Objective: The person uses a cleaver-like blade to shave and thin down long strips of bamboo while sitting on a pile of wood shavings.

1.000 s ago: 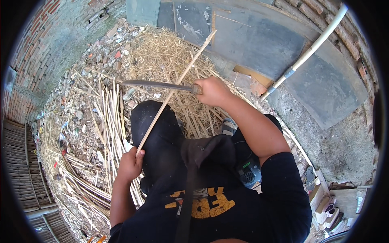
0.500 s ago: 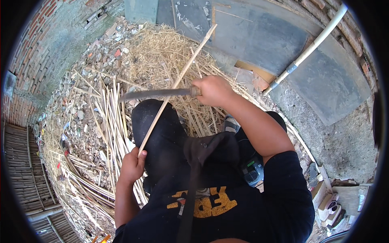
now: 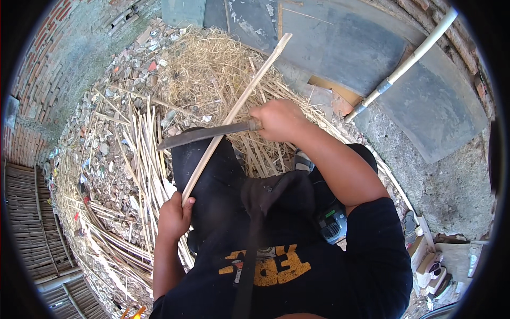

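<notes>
My left hand (image 3: 174, 219) is closed round the near end of a long pale bamboo strip (image 3: 243, 95), which slants up and away to the right over my left knee. In my right hand (image 3: 280, 121) is the handle of a machete (image 3: 204, 136). Its long dark blade points left and lies across the strip just above my knee, touching it or very close. Most of the handle is hidden by my fingers.
Left of my legs lies a pile of split bamboo strips (image 3: 149, 143) on rubble. Beyond my knees is a heap of straw-like shavings (image 3: 204, 66). Grey panels (image 3: 340, 48) and a white pole (image 3: 409, 64) lean at the wall. A bamboo screen (image 3: 32, 218) stands left.
The blade has tilted, its tip a little lower and its handle end higher. The bamboo strip has turned slightly and shows a wider face. My left hand has barely moved.
</notes>
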Motion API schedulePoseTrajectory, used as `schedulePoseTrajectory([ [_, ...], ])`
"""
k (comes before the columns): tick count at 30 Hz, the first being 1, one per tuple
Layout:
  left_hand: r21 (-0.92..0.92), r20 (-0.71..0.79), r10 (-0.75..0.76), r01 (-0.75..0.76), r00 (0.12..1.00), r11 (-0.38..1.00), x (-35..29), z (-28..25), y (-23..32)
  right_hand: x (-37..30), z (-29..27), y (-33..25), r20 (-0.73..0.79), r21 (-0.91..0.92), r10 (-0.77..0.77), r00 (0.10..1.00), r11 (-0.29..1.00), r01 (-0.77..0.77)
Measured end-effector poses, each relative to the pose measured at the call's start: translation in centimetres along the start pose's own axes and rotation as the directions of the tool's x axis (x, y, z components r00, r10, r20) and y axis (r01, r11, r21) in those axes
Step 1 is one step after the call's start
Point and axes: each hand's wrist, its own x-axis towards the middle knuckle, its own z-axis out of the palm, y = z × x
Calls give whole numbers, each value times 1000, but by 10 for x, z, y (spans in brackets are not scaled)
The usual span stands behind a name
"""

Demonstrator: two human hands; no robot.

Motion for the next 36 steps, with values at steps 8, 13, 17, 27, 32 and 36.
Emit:
schedulePoseTrajectory([
  [8, -108, 60, 27, -20, 998, 994, 12, -5, -1, 2, -10, 14, -124, 73, 135, 983, 989, -126],
  [13, -66, 62, -12, 16, 998, 998, 6, -3, -3, -5, -10, -16, 114, -75, 38, 993, 997, -30],
  [17, -96, 50, -8, 12, 999, 995, 15, -8, 6, 16, 2, 72, -268, 121, 279, 922, 959, -255],
  [27, -77, 44, 10, -6, 999, 997, 10, -3, -1, -5, -2, 3, -20, -121, -56, 998, 991, 53],
  [32, -133, 70, 35, -26, 997, 991, 19, -5, -3, 8, -10, 87, -161, 236, 281, 946, 942, -239],
  [36, -52, 48, 32, -30, 998, 998, 12, -10, -6, 7, -18, 68, -233, 140, 308, 922, 949, -282],
])
